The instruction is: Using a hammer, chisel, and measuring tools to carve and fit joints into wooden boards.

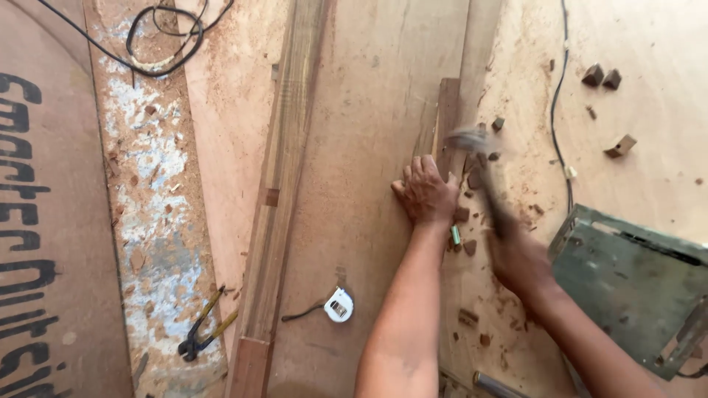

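Your two forearms come in from the bottom edge of the plywood floor (649, 88). Your left hand (425, 193) lies flat, fingers spread and pressing on the end of a narrow wood strip (448, 110) that runs along the edge of a wide board (369, 147). Your right hand (516, 258) is closed around the handle of a hammer (479, 166), whose blurred head sits just above and to the right of your left fingers. Small wood chips (467, 247) litter the floor around both hands, and a few triangular offcuts (602, 76) lie toward the top right corner. A white tape measure (338, 304) rests on the board near your left forearm. Yellow-handled pincers (206, 328) lie at the lower left. A green metal frame (634, 287) sits at the right edge.
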